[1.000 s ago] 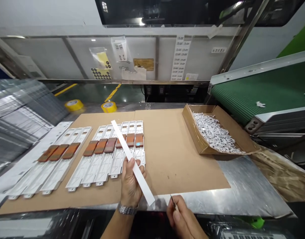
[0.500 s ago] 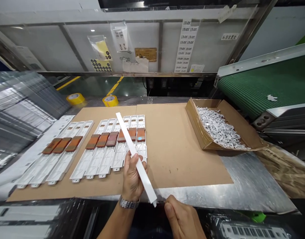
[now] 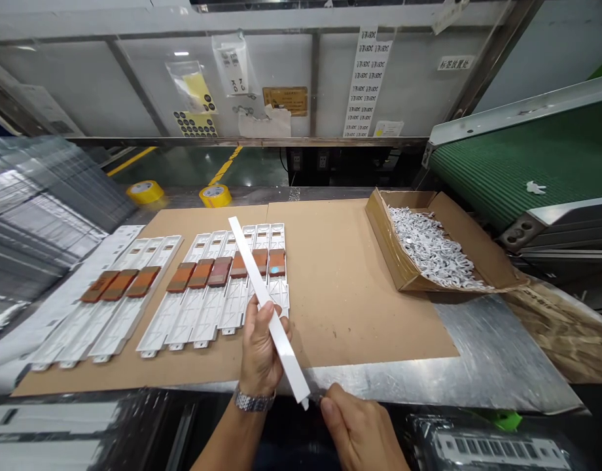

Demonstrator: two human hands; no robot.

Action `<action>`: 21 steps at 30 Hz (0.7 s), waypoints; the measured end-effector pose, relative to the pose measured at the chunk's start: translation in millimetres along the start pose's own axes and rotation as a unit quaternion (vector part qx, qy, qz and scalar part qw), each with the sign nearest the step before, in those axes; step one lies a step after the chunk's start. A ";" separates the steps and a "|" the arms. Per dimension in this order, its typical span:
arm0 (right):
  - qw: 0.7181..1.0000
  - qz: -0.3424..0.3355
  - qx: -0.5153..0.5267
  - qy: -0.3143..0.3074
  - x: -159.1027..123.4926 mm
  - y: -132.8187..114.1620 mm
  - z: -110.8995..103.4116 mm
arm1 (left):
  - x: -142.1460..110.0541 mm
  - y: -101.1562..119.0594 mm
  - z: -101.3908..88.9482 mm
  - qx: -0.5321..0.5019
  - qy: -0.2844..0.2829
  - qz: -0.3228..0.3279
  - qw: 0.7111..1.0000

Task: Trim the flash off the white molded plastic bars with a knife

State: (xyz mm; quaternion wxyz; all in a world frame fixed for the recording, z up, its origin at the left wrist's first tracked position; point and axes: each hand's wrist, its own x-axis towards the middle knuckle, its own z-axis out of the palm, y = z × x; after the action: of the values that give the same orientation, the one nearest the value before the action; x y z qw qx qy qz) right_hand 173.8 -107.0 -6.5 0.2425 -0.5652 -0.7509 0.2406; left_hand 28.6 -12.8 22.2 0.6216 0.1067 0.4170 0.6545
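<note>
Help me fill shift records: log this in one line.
left hand: holding long white plastic strip; right hand: small dark tool, blurred, by strip's lower end; brown cardboard sheet: white plastic panels, rectangular orange-brown blocks

Smooth, glossy plastic strip (image 3: 286, 354), matt cardboard sheet (image 3: 340, 275), shiny scuffed metal tabletop (image 3: 497, 353) and ribbed conveyor belt (image 3: 502, 167)

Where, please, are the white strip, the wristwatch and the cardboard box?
White strip (image 3: 279, 337), head view: lower half of its face.
Wristwatch (image 3: 254, 401), head view: its metal band.
Cardboard box (image 3: 389, 246), head view: its left wall.
</note>
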 end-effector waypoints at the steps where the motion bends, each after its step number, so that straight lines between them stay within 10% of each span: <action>1: 1.000 -0.002 -0.005 -0.001 0.0 0.0 -0.1 | 0.0 0.0 -0.1 0.001 0.000 0.002 1.000; 17: 0.995 -0.024 -0.037 -0.086 -6.3 6.6 4.4 | 4.9 -6.3 -0.2 0.019 0.000 0.018 1.000; 21: 0.988 -0.007 0.086 -0.127 -8.4 9.7 2.0 | 8.8 -0.2 -1.8 0.026 0.012 0.024 0.999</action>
State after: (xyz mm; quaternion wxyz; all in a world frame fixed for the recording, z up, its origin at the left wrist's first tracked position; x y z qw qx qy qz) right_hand 181.7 -112.9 -15.0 0.1943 -0.5016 -0.7562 0.3726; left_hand 25.8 -5.6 17.6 0.5975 0.1249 0.4384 0.6597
